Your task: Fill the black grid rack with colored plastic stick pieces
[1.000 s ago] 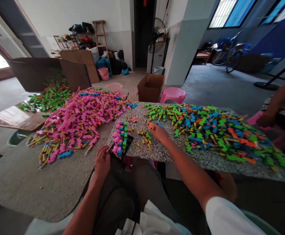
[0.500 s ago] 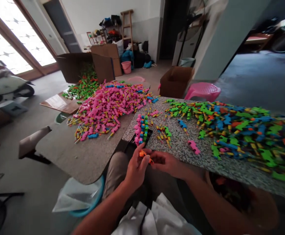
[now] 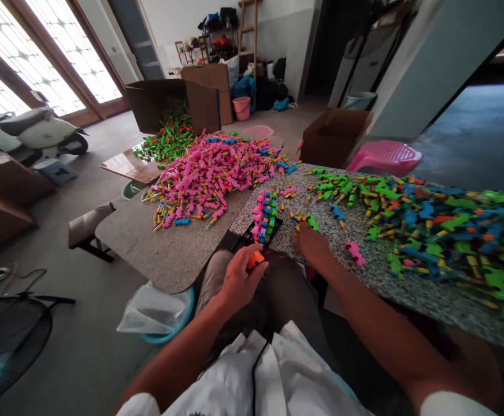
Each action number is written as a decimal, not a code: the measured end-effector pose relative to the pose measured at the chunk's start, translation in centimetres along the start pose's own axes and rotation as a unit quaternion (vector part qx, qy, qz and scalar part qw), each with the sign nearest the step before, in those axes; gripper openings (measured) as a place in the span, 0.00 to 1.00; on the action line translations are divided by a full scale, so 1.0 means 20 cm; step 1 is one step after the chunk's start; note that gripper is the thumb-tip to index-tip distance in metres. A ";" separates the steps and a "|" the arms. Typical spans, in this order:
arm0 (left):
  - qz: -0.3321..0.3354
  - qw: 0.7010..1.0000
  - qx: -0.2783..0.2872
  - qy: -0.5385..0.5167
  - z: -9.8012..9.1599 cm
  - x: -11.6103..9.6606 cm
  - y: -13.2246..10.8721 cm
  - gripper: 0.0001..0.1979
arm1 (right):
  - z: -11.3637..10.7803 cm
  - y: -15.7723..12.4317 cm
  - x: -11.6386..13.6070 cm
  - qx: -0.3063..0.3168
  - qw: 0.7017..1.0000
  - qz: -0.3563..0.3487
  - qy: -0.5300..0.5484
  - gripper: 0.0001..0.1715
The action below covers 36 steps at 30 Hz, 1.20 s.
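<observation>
My left hand is closed on a small orange plastic toy piece with dark spots, above my lap. Just beyond it, a black rack at the table edge carries rows of pink, blue and green toy pieces. My right hand is lowered to the speckled tabletop, at a small group of yellow-and-red sticks beside a green toy piece. Its fingertips are hidden and blurred, so I cannot see what they grip. A pink toy piece lies to its right.
A large pink heap covers the back of the left tabletop. Green, blue and orange pieces spread over the right side. Behind stand an open cardboard box and a pink stool. A blue basin sits below left.
My right hand has left the orange piece and moved forward and right to the small group of sticks. My left hand keeps the orange piece. The view has shifted left.
</observation>
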<state>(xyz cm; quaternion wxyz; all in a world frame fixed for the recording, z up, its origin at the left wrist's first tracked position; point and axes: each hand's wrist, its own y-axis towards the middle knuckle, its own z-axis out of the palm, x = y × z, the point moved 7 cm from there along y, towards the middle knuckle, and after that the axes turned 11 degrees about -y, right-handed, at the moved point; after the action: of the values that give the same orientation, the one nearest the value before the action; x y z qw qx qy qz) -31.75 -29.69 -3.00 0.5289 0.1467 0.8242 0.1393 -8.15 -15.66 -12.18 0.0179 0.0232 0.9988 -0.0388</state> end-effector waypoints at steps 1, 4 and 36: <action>0.010 1.000 0.003 0.006 0.00 -0.01 0.00 0.19 | -0.01 0.00 -0.01 0.010 1.000 0.007 0.001 0.27; 0.024 0.999 0.020 0.022 0.00 -0.04 0.00 0.19 | -0.02 0.03 -0.03 0.029 1.000 -0.001 -0.003 0.22; 0.109 0.966 0.180 0.151 -0.01 -0.15 0.02 0.25 | -0.35 -0.65 0.26 0.115 0.740 -0.218 0.626 0.16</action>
<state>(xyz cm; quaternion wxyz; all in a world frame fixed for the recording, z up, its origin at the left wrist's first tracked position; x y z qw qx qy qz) -30.64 -30.47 -0.33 0.3447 0.3059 0.8850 0.0661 -14.19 -27.89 -4.36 -0.6227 -0.1746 0.7511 -0.1327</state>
